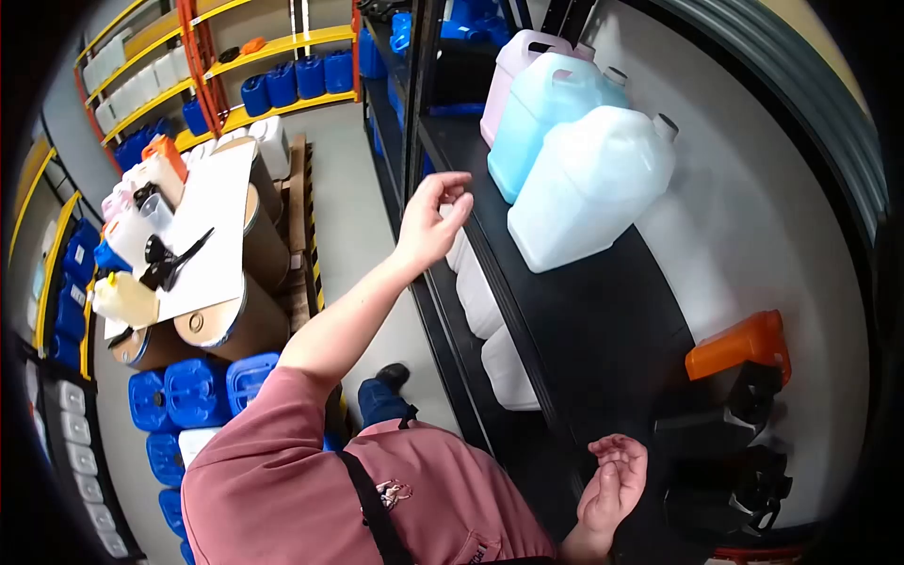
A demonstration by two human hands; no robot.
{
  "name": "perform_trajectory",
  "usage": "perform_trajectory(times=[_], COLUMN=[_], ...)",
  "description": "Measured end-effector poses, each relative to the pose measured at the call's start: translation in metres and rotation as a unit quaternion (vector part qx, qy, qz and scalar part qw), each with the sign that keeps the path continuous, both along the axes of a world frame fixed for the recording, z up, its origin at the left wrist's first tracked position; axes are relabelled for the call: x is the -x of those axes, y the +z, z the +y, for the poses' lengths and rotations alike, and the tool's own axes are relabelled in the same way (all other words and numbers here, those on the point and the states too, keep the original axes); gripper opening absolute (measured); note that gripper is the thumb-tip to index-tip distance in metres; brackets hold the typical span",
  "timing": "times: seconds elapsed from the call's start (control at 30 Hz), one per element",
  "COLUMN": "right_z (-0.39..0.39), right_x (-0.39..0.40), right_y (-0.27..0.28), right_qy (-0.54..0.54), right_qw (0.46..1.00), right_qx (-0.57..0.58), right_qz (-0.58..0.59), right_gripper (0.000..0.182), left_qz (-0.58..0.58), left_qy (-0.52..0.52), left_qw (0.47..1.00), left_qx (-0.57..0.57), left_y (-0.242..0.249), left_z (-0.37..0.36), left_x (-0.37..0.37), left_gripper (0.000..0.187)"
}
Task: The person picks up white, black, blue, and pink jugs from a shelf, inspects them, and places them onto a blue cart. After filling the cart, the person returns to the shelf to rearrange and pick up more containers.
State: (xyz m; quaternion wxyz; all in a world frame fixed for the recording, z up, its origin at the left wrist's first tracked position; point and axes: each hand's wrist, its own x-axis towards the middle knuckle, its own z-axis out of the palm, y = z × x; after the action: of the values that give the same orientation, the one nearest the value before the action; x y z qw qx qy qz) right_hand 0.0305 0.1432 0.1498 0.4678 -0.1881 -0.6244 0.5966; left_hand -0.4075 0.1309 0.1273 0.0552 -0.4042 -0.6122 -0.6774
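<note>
My left hand (435, 223) reaches out over the shelf's front edge, fingers loosely bent and thumb apart, holding nothing. Just right of it, on the black shelf (603, 348), stands a row of plastic jerrycans: a white, faintly bluish jerrycan (589, 188) in front, a light blue jerrycan (527, 122) behind it, then a pale pink jerrycan (513, 71). The front two show dark caps. Near my body, above the shelf's near part, my right hand (614, 482) is half curled with nothing in it. An orange container (739, 348) lies farther right on the shelf.
Black objects (725, 443) sit beside the orange container. White jerrycans (508, 367) fill a lower level. To the left, a white board (212, 245) on brown drums (250, 315) carries bottles and a black funnel (165, 259). Blue jerrycans (198, 391) stand on the floor; yellow-orange racks (282, 45) stand behind.
</note>
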Motion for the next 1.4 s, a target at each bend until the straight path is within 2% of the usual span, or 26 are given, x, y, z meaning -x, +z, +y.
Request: perform_trajectory(times=[0.03,0.1,0.17,0.23,0.3,0.37,0.4,0.43,0.47,0.5,0.57,0.7,0.77,0.87,1.03,1.07,1.13,1.23,1.27,1.3,1.4], right_z=[0.004,0.017,0.027,0.041,0.053,0.063,0.072,0.078,0.083,0.088,0.098,0.104,0.105,0.106,0.112,0.113,0.113,0.110,0.109,0.108,0.113], right_x=[0.028,0.087,0.144,0.191,0.237,0.270,0.281,0.291,0.298,0.305,0.316,0.317,0.319,0.313,0.311,0.313,0.316,0.328,0.332,0.336,0.329], right_y=[0.002,0.014,0.032,0.051,0.075,0.089,0.097,0.104,0.110,0.114,0.117,0.127,0.133,0.139,0.151,0.152,0.155,0.152,0.152,0.152,0.142], right_qy=[-0.017,-0.074,-0.118,-0.169,-0.228,-0.252,-0.276,-0.298,-0.308,-0.310,-0.295,-0.313,-0.299,-0.265,-0.284,-0.290,-0.306,-0.350,-0.358,-0.357,-0.357], right_qw=[1.000,0.986,0.965,0.925,0.877,0.863,0.839,0.814,0.804,0.803,0.825,0.812,0.821,0.843,0.856,0.855,0.819,0.823,0.821,0.841,0.872], right_qx=[-0.001,-0.141,-0.215,-0.310,-0.389,-0.399,-0.423,-0.447,-0.445,-0.446,-0.410,-0.372,-0.363,-0.355,-0.323,-0.320,-0.344,-0.303,-0.299,-0.272,-0.231], right_qz=[0.001,-0.053,-0.093,-0.140,-0.167,-0.181,-0.203,-0.221,-0.245,-0.246,-0.252,-0.322,-0.323,-0.306,-0.287,-0.288,-0.342,-0.329,-0.330,-0.301,-0.243], right_gripper=[0.038,0.040,0.053,0.067,0.069,0.076,0.078,0.080,0.085,0.085,0.080,0.072,0.061,0.055,0.042,0.042,0.042,0.043,0.043,0.039,0.034], left_qz=[-0.013,0.026,0.001,0.065,0.059,0.051,0.047,0.030,0.014,0.018,0.005,0.021,-0.015,0.003,-0.005,0.021,0.057,0.252,0.295,0.336,0.321], left_qy=[0.004,0.017,-0.013,0.005,0.004,-0.009,-0.016,-0.077,-0.137,-0.136,-0.140,-0.105,-0.132,-0.125,-0.141,-0.119,-0.100,0.070,0.035,0.000,-0.157], left_qw=[1.000,0.999,0.997,0.996,0.998,0.998,0.998,0.994,0.986,0.986,0.985,0.992,0.990,0.992,0.990,0.992,0.993,0.955,0.941,0.923,0.920], left_qx=[-0.008,-0.041,-0.076,-0.068,-0.016,0.037,0.036,0.068,0.099,0.090,0.096,0.060,0.049,0.031,0.024,0.020,-0.001,-0.138,-0.164,-0.189,-0.159], left_y=[0.012,0.042,0.075,0.109,0.132,0.146,0.150,0.156,0.161,0.163,0.167,0.165,0.166,0.157,0.154,0.152,0.146,0.140,0.139,0.139,0.150], left_z=[0.017,0.053,0.084,0.113,0.143,0.169,0.181,0.188,0.193,0.197,0.194,0.184,0.170,0.166,0.167,0.166,0.167,0.156,0.152,0.147,0.143], left_x=[0.033,0.098,0.148,0.180,0.201,0.218,0.219,0.223,0.226,0.225,0.226,0.232,0.237,0.246,0.244,0.244,0.247,0.230,0.220,0.208,0.161], left_gripper=[0.033,0.040,0.046,0.052,0.064,0.073,0.073,0.072,0.070,0.063,0.060,0.047,0.046,0.046,0.051,0.052,0.052,0.049,0.049,0.049,0.052])
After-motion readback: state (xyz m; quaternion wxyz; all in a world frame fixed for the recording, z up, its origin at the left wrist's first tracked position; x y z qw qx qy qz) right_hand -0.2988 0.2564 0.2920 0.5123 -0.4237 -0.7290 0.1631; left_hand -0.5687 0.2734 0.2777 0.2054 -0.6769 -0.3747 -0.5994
